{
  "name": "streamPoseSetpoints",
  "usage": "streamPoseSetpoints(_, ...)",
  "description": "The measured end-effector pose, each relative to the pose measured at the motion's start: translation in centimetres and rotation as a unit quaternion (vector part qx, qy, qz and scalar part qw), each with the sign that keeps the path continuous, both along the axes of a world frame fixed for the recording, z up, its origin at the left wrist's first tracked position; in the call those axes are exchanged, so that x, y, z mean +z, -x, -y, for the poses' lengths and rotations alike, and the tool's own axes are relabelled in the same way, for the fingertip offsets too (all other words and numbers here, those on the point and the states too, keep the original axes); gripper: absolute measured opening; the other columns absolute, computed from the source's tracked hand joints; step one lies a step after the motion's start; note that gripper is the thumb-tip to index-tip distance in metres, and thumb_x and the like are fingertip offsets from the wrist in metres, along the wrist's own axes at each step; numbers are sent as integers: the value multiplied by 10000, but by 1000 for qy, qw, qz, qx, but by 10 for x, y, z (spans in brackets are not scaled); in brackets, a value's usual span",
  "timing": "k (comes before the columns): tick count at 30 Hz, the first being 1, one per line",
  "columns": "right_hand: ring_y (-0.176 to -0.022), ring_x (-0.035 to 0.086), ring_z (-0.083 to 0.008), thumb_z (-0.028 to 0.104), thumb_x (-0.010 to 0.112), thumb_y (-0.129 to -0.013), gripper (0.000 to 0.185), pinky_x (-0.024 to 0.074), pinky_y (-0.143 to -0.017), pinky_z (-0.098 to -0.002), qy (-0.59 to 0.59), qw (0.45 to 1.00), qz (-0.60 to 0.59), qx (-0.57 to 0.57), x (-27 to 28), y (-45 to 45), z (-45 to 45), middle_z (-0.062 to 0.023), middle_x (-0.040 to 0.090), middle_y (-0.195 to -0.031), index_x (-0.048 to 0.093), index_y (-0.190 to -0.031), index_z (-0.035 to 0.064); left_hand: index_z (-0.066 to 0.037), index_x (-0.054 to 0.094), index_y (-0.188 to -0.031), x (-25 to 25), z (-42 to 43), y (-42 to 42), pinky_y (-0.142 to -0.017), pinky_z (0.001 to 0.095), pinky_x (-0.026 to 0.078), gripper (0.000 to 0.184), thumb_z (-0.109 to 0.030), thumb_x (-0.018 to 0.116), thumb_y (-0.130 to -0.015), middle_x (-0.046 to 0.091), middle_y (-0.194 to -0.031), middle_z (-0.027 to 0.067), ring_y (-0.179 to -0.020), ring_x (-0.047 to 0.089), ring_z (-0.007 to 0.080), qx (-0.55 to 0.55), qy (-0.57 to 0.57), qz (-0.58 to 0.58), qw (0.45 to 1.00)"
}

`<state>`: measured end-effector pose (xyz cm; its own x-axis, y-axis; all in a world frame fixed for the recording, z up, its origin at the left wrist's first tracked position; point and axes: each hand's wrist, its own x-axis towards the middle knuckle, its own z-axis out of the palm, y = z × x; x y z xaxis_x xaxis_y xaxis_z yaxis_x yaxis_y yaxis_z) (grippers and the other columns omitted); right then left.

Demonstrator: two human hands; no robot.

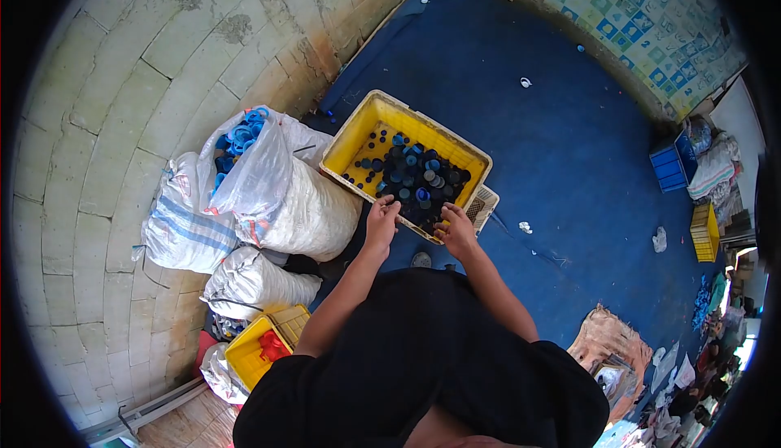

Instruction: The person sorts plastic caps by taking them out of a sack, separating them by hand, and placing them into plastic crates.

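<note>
Nearest the camera is my black shirt [431, 350], my forearms reaching forward from it. My left hand [381, 220] is at the near rim of a yellow crate [431, 132], fingers slightly bent; my right hand [459, 230] is at the same rim further right, fingers curled inward. Whether either set of fingers grips a cap cannot be told at this size. The hands are apart, with part of the rim between them.

Just beyond the fingers, inside the crate, lies a heap of black and blue caps [411, 173], densest toward the right and near sides; small dark caps are scattered over the crate's left floor. A pale perforated crate [486, 204] shows at the right end.

Further out, left: a white sack [313, 214] stands near the crate, beside a clear bag [252, 167] of blue rings [244, 132]. Blue flooring [569, 180] extends right.
</note>
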<state>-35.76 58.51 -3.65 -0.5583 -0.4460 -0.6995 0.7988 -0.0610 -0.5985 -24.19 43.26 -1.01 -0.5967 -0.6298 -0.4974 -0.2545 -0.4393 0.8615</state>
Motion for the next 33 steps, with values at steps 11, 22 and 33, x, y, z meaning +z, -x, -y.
streamPoseSetpoints(11,-781,542,-137,182,604,-927,162,445,-681,-326,-23,985,-5,173,4,-25,46,27,545,-934,582,-1088,178,-128,572,-1165,-18,17,-62,-611,252,431,272,-258,619,-931,595,-943,-23,-754,563,84,55,-108,34,992)
streamPoseSetpoints(22,-775,563,-140,237,627,-922,135,448,-673,-319,-57,916,-39,396,9,-80,180,19,564,-905,581,-1022,159,-158,578,-1101,-24,125,-139,-633,247,441,225,-301,621,-933,588,-953,-44,-766,568,79,181,-142,-21,973)
streamPoseSetpoints(33,-760,570,-103,229,617,-926,195,458,-641,-269,-54,830,-162,531,27,-157,373,14,583,-928,582,-1078,111,-35,598,-1095,-17,278,-244,-700,268,474,255,-190,653,-900,609,-921,34,-777,562,112,274,115,-3,955)
